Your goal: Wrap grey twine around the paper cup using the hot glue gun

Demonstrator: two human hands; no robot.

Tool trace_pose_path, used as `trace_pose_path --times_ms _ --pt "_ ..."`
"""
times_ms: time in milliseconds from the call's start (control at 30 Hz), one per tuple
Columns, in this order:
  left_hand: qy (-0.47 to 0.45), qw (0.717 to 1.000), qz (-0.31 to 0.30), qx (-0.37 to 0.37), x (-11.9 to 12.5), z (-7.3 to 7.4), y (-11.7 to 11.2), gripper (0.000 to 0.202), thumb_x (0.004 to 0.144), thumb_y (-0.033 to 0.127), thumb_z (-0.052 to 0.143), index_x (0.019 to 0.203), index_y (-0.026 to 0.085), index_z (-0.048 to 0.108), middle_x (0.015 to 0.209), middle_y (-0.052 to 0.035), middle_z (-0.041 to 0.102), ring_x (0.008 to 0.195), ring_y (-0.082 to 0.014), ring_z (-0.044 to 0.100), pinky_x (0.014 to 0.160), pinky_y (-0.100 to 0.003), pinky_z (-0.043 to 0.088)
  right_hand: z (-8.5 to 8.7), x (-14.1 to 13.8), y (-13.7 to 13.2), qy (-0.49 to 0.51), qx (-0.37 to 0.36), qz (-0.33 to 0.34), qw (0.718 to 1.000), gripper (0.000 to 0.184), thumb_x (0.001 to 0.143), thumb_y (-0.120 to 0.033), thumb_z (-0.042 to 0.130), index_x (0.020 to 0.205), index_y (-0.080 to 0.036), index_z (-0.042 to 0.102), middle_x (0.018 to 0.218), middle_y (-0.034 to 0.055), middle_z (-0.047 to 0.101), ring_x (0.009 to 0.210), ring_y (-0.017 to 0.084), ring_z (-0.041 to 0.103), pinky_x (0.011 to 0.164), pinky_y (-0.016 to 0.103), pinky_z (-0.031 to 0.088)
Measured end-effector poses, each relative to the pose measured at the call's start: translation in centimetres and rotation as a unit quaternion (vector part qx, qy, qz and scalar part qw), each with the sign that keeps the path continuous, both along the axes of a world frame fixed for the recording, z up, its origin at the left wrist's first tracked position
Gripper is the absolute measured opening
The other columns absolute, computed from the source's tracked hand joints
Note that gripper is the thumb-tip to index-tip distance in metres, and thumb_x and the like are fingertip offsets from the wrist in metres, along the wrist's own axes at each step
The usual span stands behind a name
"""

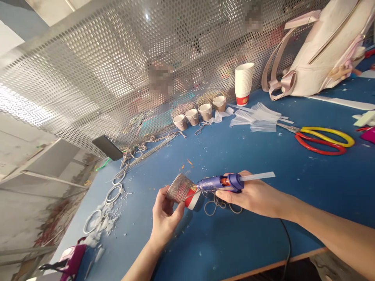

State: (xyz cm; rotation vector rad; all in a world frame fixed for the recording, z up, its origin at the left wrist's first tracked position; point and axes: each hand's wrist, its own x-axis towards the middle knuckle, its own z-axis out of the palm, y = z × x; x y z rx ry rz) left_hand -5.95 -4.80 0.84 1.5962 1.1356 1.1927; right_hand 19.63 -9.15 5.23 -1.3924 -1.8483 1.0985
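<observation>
L hand [164, 218] clamped on a paper cup [183, 191], cup on its side just above the blue table [234, 242], near the front edge. Cup wrapped in grey cord; red band shows at its rim end. Any print on the cup is too small to read.

R hand [249, 195] closed round a blue glue gun [219, 182], nozzle touching the cup's wrapped side. Clear glue stick [258, 176] pokes out the back. Gun has markings on the body, not legible. Hands close together, not touching.

Loose cord loop [216, 205] lies on the table under the gun.

Rest: stack of white cups [243, 84], bottom one w/ red print, unreadable. Four wrapped cups [199, 113] along the perforated metal screen [117, 70]. Red/yellow scissors [322, 140] well to the right, pink bag [322, 50] behind them.
</observation>
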Motion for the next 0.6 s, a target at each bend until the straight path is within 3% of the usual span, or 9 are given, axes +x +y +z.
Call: trace_pose_path --times_ms 200,333,467,600 --pt "-0.039 0.998 0.000 -0.041 -0.3 0.3 0.0 0.040 0.065 0.044 0.078 0.087 0.018 0.056 0.075 -0.0004 0.062 0.067 -0.0141 0.058 0.064 -0.024 0.050 -0.2 0.6 0.8 0.058 -0.060 -0.008 0.996 0.036 0.090 -0.046 0.047 0.066 -0.020 0.050 0.056 -0.0043 0.046 0.049 0.010 0.042 0.048 0.022 0.035" --pt "-0.052 0.997 -0.016 -0.053 -0.5 0.1 0.0 0.040 0.066 0.043 0.078 0.089 0.019 0.056 0.077 -0.0009 0.063 0.070 -0.0145 0.058 0.066 -0.024 0.050 -0.4 1.1 1.5 0.076 -0.053 -0.060 0.994 0.040 0.089 -0.051 0.044 0.068 -0.019 0.056 0.059 -0.0020 0.054 0.047 0.010 0.046 0.046 0.023 0.037" --pt "-0.042 0.998 -0.021 -0.041 -0.6 0.0 0.0 0.039 0.066 0.042 0.078 0.089 0.019 0.057 0.076 -0.0008 0.062 0.069 -0.0144 0.057 0.065 -0.024 0.049 -2.4 1.4 2.8 -0.026 0.045 -0.151 0.987 0.039 0.091 -0.052 0.041 0.087 -0.020 0.064 0.075 0.0032 0.065 0.068 0.018 0.060 0.061 0.028 0.046" --pt "-0.035 0.999 -0.020 -0.017 -0.5 0.0 -0.1 0.036 0.067 0.040 0.077 0.089 0.018 0.058 0.078 -0.0005 0.060 0.068 -0.0135 0.057 0.064 -0.023 0.050 -4.9 1.3 4.4 -0.199 0.129 -0.193 0.952 0.032 0.092 -0.043 0.045 0.095 -0.018 0.064 0.096 0.0091 0.067 0.090 0.025 0.060 0.074 0.035 0.047"
